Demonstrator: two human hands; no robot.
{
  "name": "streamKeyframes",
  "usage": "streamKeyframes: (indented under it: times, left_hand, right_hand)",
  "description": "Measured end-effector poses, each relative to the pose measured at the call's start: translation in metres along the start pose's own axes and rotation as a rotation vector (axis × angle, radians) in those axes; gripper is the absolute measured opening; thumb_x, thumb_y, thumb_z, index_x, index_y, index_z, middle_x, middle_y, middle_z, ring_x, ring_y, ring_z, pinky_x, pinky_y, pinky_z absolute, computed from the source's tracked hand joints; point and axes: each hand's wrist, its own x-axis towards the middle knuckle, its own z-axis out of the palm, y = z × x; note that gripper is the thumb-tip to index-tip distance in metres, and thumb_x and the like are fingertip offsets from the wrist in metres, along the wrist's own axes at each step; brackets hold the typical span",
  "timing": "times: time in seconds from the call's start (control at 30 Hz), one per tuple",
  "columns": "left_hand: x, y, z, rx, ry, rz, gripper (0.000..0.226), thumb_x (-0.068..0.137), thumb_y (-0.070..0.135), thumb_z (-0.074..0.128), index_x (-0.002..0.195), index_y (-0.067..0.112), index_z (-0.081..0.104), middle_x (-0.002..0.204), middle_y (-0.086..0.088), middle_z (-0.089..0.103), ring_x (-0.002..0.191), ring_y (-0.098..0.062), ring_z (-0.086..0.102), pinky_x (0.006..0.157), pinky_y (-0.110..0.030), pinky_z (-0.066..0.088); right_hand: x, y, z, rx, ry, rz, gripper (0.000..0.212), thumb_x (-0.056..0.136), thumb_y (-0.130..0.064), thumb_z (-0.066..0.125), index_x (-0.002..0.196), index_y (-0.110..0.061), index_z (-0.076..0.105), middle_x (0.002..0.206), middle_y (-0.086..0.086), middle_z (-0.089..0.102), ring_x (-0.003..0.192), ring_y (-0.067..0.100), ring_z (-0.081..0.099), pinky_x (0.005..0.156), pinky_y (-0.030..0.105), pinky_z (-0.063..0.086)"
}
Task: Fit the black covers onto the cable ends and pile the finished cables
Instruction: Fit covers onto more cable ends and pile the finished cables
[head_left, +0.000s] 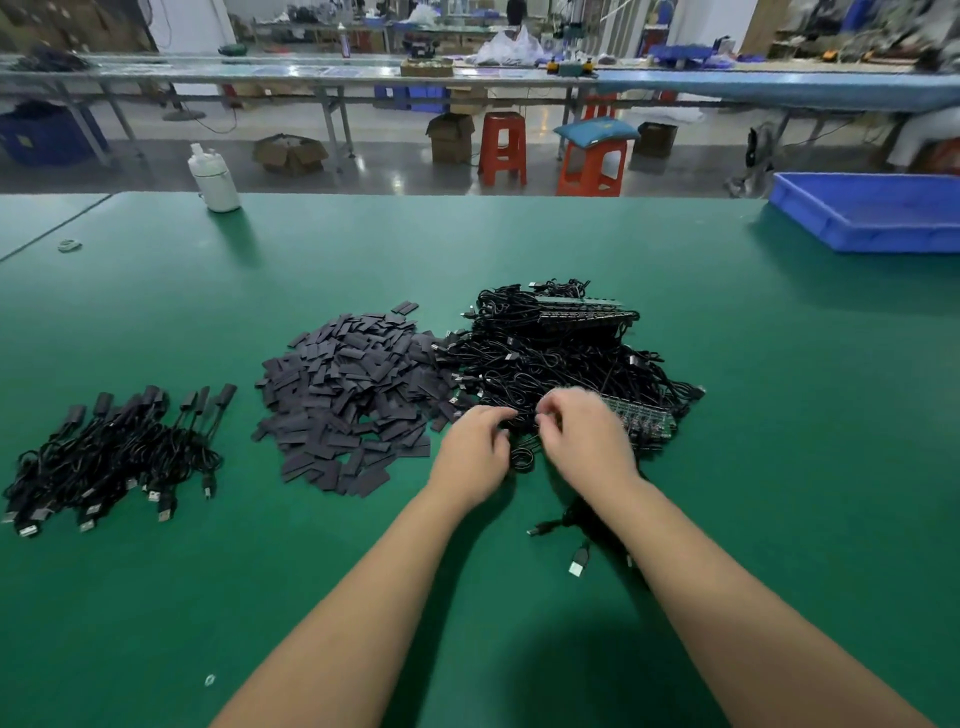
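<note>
Your green table (727, 364) carries finished cables (111, 452) near its left edge, loose black covers (353, 400) mid-table, a tangled cable heap (566, 353) beside them, a white bottle (215, 179) at the far edge and a blue tray (872, 213) at the far right corner.

Both arms outstretched; left grip (475, 447), right grip (582, 434) close together, fingers curled.

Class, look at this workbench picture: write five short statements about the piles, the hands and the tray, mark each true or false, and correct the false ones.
1. The finished cables lie left of the black covers. True.
2. The blue tray stands at the table's near left corner. False: far right.
3. Both hands, left hand and right hand, are at the unfinished cable heap. True.
4. The white bottle lies toppled. False: it stands upright.
5. The table is red. False: green.
</note>
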Motion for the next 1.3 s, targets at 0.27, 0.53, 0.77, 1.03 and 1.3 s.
streamKeyframes:
  times: [0.27, 0.53, 0.77, 1.03, 1.3]
  left_hand:
    - [0.015, 0.045, 0.022, -0.152, -0.149, -0.095, 0.031, 0.098, 0.021, 0.055, 0.128, 0.022, 0.062, 0.124, 0.004, 0.065, 0.104, -0.016, 0.063, 0.096, -0.032, 0.051]
    - [0.025, 0.070, 0.031, -0.163, -0.087, -0.148, 0.027, 0.088, 0.039, 0.070, 0.073, 0.024, 0.054, 0.065, 0.012, 0.048, 0.061, -0.009, 0.043, 0.058, -0.027, 0.033]
    - [0.025, 0.075, 0.029, -0.193, -0.102, -0.194, 0.034, 0.094, 0.031, 0.062, 0.062, 0.022, 0.055, 0.060, 0.004, 0.065, 0.040, 0.001, 0.045, 0.045, -0.022, 0.029]
    - [0.017, 0.081, 0.030, -0.093, 0.020, -0.203, 0.031, 0.093, 0.032, 0.062, 0.070, 0.012, 0.065, 0.068, -0.004, 0.067, 0.067, -0.026, 0.062, 0.064, -0.039, 0.052]
    - [0.015, 0.075, 0.029, -0.144, 0.071, -0.217, 0.033, 0.092, 0.036, 0.064, 0.066, 0.016, 0.063, 0.059, 0.001, 0.060, 0.057, -0.019, 0.054, 0.057, -0.033, 0.044]
  right_hand:
    - [0.030, 0.074, -0.054, -0.180, -0.171, 0.191, 0.018, 0.099, -0.035, 0.059, 0.107, -0.024, 0.070, 0.108, 0.000, 0.072, 0.106, 0.023, 0.059, 0.095, 0.039, 0.045]
    - [0.028, 0.064, -0.060, 0.144, -0.284, 0.022, 0.013, 0.100, -0.025, 0.057, 0.088, -0.029, 0.060, 0.085, -0.010, 0.062, 0.080, 0.013, 0.056, 0.067, 0.029, 0.037]
    - [0.021, 0.053, -0.062, 0.119, -0.265, -0.040, 0.018, 0.098, -0.031, 0.060, 0.088, -0.025, 0.074, 0.078, -0.010, 0.067, 0.074, 0.011, 0.059, 0.063, 0.027, 0.040]
    - [0.024, 0.043, -0.053, 0.088, -0.198, 0.049, 0.030, 0.097, -0.030, 0.062, 0.067, -0.030, 0.066, 0.058, -0.008, 0.059, 0.058, 0.010, 0.052, 0.053, 0.024, 0.032]
    - [0.026, 0.047, -0.052, 0.070, -0.225, 0.073, 0.021, 0.098, -0.037, 0.061, 0.081, -0.030, 0.072, 0.067, -0.007, 0.065, 0.064, 0.011, 0.057, 0.056, 0.026, 0.037]
